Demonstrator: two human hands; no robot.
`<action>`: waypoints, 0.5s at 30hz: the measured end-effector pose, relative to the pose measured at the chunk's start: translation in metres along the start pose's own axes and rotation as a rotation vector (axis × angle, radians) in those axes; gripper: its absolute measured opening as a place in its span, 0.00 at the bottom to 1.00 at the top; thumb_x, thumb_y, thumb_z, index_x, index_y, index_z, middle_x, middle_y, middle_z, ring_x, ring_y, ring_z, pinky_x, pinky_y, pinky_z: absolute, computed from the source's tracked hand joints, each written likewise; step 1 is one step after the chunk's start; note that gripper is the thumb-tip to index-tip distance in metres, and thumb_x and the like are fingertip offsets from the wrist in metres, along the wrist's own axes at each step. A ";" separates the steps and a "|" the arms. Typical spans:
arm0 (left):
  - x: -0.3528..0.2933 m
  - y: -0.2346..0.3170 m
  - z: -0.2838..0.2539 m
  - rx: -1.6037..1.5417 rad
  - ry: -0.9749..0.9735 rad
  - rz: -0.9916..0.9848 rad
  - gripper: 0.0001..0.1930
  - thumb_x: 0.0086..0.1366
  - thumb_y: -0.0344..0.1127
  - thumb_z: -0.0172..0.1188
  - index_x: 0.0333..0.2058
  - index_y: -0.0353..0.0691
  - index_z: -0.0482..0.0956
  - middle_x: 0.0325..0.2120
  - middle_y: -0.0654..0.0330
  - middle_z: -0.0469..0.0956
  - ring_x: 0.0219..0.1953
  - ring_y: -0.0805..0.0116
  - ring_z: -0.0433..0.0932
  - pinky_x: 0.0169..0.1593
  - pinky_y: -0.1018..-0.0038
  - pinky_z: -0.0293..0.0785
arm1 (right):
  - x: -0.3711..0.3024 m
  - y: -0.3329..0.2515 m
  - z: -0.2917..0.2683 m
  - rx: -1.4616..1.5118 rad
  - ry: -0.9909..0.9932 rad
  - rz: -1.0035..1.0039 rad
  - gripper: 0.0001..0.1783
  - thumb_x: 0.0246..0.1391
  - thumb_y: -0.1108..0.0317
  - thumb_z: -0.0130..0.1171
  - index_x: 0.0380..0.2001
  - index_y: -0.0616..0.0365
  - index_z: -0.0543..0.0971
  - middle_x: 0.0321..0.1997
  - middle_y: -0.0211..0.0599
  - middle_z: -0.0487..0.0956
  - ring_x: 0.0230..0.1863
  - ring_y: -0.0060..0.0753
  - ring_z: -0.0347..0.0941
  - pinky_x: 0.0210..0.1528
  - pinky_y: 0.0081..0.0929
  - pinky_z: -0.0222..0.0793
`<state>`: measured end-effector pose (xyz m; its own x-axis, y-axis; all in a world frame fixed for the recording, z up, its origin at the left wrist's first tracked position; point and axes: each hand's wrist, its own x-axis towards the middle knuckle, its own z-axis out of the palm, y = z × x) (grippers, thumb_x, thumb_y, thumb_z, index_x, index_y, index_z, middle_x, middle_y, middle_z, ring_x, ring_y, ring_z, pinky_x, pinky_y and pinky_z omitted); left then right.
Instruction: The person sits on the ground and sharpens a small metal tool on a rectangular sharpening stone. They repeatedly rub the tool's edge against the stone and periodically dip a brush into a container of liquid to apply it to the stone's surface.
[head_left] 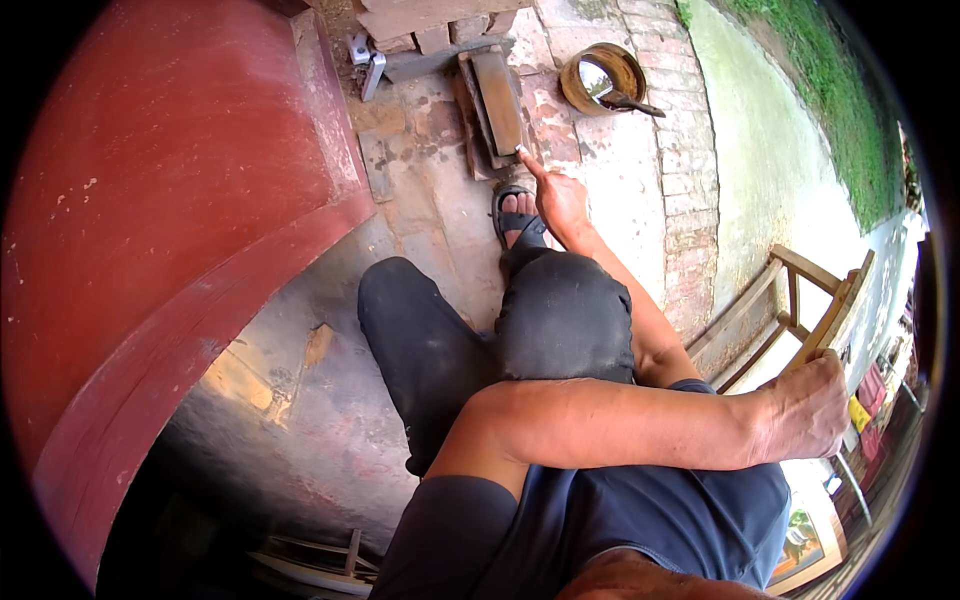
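My right hand (563,205) reaches forward with its index finger stretched out and the other fingers bent. That fingertip touches the near end of a long brown whetstone (497,95), which lies on a dark, worn base block (478,140). I see nothing held in this hand. My left forearm crosses my body to the right, ending in a closed fist (805,408); the inside of the fist is hidden. To the right of the stone stands a round, rusty-brown pot (640,75) holding liquid, with a dark handled tool (632,104) leaning over its rim.
Stacked bricks (432,38) and a white bracket-like piece (372,76) lie beyond the stone. A red panel (170,190) fills the left side. My sandalled foot (520,208) is just below the stone. A wooden chair frame (800,300) stands at right, near my fist.
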<state>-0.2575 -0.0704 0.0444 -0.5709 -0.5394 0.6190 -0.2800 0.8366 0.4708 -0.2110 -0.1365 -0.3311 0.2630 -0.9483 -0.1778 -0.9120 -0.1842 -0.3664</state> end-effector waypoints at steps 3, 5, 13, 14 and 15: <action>0.006 0.005 0.004 -0.069 -0.058 0.049 0.06 0.71 0.34 0.57 0.39 0.42 0.81 0.40 0.59 0.79 0.53 0.46 0.75 0.64 0.45 0.69 | 0.032 0.011 0.000 -0.058 0.051 -0.025 0.41 0.57 0.75 0.53 0.72 0.27 0.73 0.26 0.49 0.83 0.27 0.54 0.82 0.30 0.50 0.75; 0.010 0.020 0.016 -0.200 -0.046 0.030 0.07 0.71 0.34 0.58 0.42 0.41 0.83 0.42 0.57 0.81 0.52 0.47 0.76 0.63 0.45 0.70 | 0.040 0.014 -0.004 -0.080 0.070 -0.040 0.38 0.60 0.73 0.53 0.72 0.27 0.73 0.29 0.48 0.84 0.29 0.54 0.82 0.32 0.49 0.76; 0.009 0.007 0.001 -0.078 -0.057 0.050 0.08 0.71 0.36 0.58 0.41 0.45 0.85 0.37 0.62 0.82 0.49 0.49 0.78 0.60 0.48 0.71 | 0.026 0.015 -0.038 0.481 0.062 0.085 0.22 0.67 0.70 0.56 0.63 0.54 0.79 0.42 0.48 0.89 0.31 0.38 0.86 0.29 0.36 0.77; 0.008 0.009 0.001 -0.069 -0.067 0.057 0.08 0.71 0.36 0.58 0.42 0.45 0.85 0.38 0.62 0.82 0.49 0.49 0.78 0.60 0.48 0.71 | 0.028 0.015 -0.039 0.755 -0.036 0.219 0.21 0.68 0.70 0.57 0.62 0.58 0.78 0.43 0.45 0.89 0.30 0.34 0.85 0.28 0.32 0.76; 0.008 0.009 0.001 -0.068 -0.093 0.070 0.07 0.71 0.36 0.58 0.42 0.45 0.85 0.38 0.62 0.82 0.49 0.49 0.78 0.60 0.48 0.71 | 0.029 0.015 -0.040 1.029 -0.138 0.353 0.20 0.68 0.70 0.58 0.61 0.62 0.78 0.43 0.43 0.89 0.29 0.29 0.84 0.26 0.28 0.75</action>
<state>-0.2650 -0.0673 0.0530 -0.6575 -0.4659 0.5922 -0.1858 0.8619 0.4717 -0.2292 -0.1774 -0.3050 0.1301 -0.8560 -0.5003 -0.2612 0.4572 -0.8501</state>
